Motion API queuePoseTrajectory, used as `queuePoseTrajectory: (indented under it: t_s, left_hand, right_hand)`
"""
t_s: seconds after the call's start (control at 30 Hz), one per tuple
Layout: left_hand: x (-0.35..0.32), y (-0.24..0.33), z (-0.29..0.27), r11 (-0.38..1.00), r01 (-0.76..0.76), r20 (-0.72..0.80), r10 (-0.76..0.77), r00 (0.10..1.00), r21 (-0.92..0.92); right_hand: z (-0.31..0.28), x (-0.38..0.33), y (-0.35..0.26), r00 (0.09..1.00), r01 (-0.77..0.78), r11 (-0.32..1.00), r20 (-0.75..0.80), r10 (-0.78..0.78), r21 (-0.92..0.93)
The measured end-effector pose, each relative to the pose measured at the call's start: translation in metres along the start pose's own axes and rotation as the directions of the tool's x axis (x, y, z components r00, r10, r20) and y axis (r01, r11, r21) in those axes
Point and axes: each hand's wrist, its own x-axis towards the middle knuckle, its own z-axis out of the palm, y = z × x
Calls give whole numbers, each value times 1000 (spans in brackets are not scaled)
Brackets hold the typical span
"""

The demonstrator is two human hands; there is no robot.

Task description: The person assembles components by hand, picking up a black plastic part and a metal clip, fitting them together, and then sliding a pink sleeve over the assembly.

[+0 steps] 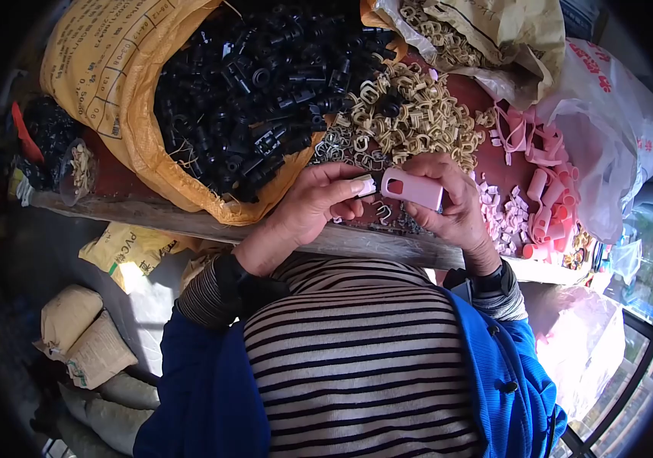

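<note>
Pinching a small pale piece [366, 185] with a dark lower side between thumb and forefinger of the left hand [315, 200], bending the other fingers in beneath. Grasping a pink casing [422, 190] in the right hand [452, 202], with the thumb underneath and the fingers closing over its far side. Holding both above the bench [342, 239], close to the middle of its front edge. Pointing the windowed end of the casing at the pale piece, just beside it; not being able to tell whether the two are touching.

Facing a heap of tan clips [426, 114] towards the back edge, and silvery clips [338, 145] nearer the front. Having an orange woven sack [132, 99] lying open across the left part of the bench, spilling black fittings [242, 99] towards the back. Having small pale-pink pieces [503, 217] lying near the front edge, right of the right hand, and pink tubes [555, 210] piling up towards the right end, beside a clear plastic bag [601, 130]. Wearing a blue jacket [513, 366] open over a striped top [357, 359].
</note>
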Motion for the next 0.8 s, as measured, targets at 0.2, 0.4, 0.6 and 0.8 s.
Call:
queuePoseTrajectory:
  t_s: [0.2, 0.4, 0.6, 0.8]
  left_hand:
    - [-1, 1, 3, 998, 63, 93, -64, 994, 16]
    - [2, -3, 3, 999, 47, 94, -47, 994, 5]
    - [4, -7, 2, 996, 95, 76, -94, 993, -1]
    - [0, 3, 7, 983, 182, 47, -181, 982, -2]
  right_hand:
    - [-3, -1, 5, 996, -28, 991, 92, 16, 134]
    - [2, -8, -1, 937, -350, 815, 153, 316, 461]
    - [9, -13, -1, 963, -264, 918, 132, 235, 294]
    - [21, -16, -3, 973, -229, 941, 73, 218, 250]
